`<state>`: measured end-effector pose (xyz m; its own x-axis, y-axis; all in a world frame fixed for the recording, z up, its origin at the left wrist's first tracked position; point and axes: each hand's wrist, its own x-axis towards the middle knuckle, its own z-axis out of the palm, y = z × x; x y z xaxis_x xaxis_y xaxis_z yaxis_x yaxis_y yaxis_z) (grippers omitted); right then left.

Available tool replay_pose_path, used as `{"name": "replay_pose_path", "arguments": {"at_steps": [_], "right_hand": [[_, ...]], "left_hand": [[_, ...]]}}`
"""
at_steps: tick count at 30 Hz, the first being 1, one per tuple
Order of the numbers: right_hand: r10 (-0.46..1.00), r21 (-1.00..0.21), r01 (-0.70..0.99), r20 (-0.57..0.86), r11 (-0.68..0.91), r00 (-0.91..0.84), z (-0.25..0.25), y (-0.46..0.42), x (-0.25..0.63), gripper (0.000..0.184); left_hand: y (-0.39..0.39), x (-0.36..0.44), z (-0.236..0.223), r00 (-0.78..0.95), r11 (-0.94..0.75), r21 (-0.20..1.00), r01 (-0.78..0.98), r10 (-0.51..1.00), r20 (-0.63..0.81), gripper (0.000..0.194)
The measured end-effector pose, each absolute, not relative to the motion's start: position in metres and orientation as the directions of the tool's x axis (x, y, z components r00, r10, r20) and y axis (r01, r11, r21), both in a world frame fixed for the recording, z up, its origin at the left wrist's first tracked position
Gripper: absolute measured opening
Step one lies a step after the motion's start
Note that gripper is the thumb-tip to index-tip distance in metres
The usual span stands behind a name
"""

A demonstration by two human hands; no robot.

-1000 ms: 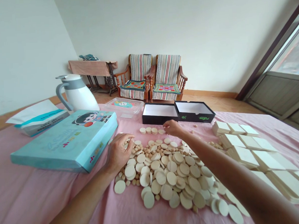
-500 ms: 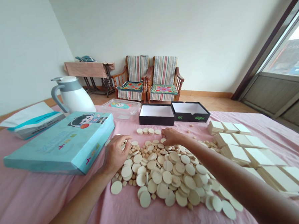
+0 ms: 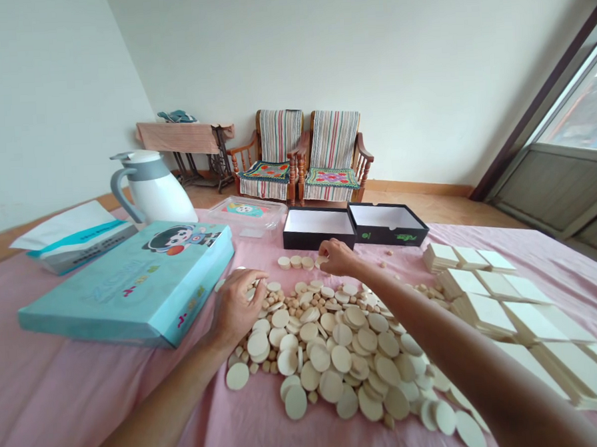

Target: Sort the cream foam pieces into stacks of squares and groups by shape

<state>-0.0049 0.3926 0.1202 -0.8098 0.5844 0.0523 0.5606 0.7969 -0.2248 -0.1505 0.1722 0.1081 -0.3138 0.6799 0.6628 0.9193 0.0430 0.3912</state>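
Note:
My right hand (image 3: 338, 257) is closed at the right end of a short row of small wooden disc stacks (image 3: 296, 262). Its fingertips pinch a round wooden disc (image 3: 321, 261), partly covered by the fingers. At the left edge of a big heap of wooden discs (image 3: 340, 358) rests my left hand (image 3: 238, 301), thumb and curved fingers apart, with some discs showing between them. Small wooden cubes (image 3: 271, 367) are mixed in among the discs.
Square wooden tiles (image 3: 483, 310) stand in stacks at right. Behind the row sit two black open boxes (image 3: 319, 239) (image 3: 389, 233) and a clear plastic box (image 3: 248, 213). A light-blue box (image 3: 126, 292), tissue pack (image 3: 74, 242) and white jug (image 3: 159, 194) stand at left.
My right hand has moved away from the heap, forward to the row's right end, with a disc at its fingertips. My left hand stays by the heap. The view has shifted slightly.

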Motion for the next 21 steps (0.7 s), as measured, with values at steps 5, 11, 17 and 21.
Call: {"name": "replay_pose_path", "arguments": {"at_steps": [5,11,17,21], "right_hand": [[0.542,-0.242,0.511,0.081,0.825,-0.837,0.112,0.397,-0.004,0.032],[0.467,-0.225,0.431,0.147,0.874,-0.872,0.115,0.385,-0.009,0.035],[0.466,-0.205,0.434,0.146,0.877,-0.873,0.108,0.377,-0.023,0.036],[0.477,-0.213,0.443,0.152,0.871,-0.865,0.106,0.379,-0.023,0.028]], "left_hand": [[0.173,-0.152,0.107,-0.32,0.041,0.399,0.916,0.674,0.666,0.018],[0.172,-0.15,0.109,-0.304,0.037,0.379,0.925,0.673,0.674,0.018],[0.172,-0.15,0.111,-0.303,0.036,0.378,0.925,0.668,0.679,0.018],[0.171,-0.152,0.11,-0.316,0.051,0.386,0.921,0.676,0.666,0.019]]}}
